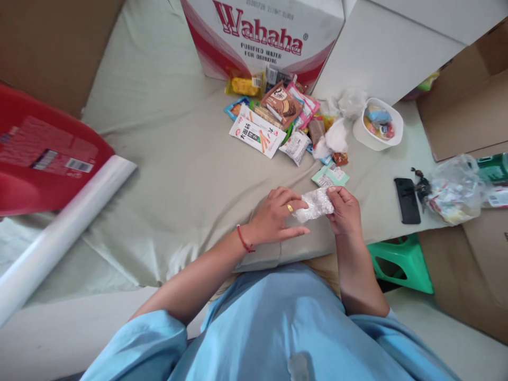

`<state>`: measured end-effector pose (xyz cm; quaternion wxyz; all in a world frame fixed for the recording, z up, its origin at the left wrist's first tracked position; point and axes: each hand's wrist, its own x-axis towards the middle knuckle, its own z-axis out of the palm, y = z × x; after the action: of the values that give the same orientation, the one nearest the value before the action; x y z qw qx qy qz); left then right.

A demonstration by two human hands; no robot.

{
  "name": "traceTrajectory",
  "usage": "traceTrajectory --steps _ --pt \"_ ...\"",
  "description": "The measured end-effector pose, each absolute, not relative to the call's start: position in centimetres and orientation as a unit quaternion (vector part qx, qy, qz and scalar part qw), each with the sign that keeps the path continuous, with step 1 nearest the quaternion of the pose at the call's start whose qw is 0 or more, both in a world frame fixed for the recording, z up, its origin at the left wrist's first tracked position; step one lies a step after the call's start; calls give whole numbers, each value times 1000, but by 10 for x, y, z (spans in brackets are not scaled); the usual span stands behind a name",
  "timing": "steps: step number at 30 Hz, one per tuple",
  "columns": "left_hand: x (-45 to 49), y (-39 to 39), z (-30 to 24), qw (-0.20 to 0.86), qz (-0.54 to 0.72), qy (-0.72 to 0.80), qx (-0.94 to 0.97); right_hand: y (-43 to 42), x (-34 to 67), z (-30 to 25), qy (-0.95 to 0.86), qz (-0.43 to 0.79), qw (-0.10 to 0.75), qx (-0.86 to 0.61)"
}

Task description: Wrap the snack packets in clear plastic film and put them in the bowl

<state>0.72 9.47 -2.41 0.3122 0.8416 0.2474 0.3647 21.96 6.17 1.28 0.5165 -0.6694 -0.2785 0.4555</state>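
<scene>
A small clear packet that looks like bubble wrap point(317, 205) is held up just over the near edge of the bed. My right hand point(344, 211) pinches its right end between thumb and fingers. Curved fingers of my left hand point(278, 216), with a gold ring, touch the packet's left end, while that thumb points away below it. Whether anything is inside the packet I cannot make out. Just beyond lies a mint-green packet point(330, 174). Behind it is a heap of snacks, including a white snack packet point(257, 132), a grey-white sachet point(296, 147) and a brown wafer packet point(281, 105).
A Wahaha water carton point(270, 37) stands behind the snacks. On the right are a white tub point(377, 127), a black phone point(407, 200), a plastic bag point(456, 188) and a green stool point(405, 264). A white roll point(67, 233) and red container point(47, 153) occupy the left.
</scene>
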Motion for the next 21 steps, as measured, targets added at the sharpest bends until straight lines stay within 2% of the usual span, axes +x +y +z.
traceTrajectory --steps 4,9,13,21 --pt "9 94 -25 298 341 268 850 64 215 13 -275 464 521 -662" --pt "6 103 -24 402 326 251 818 67 218 11 -261 463 522 -667" --pt "8 102 -24 424 302 241 819 67 221 7 -256 465 526 -665" --pt "15 91 -27 345 369 282 815 66 204 1 -321 469 495 -658"
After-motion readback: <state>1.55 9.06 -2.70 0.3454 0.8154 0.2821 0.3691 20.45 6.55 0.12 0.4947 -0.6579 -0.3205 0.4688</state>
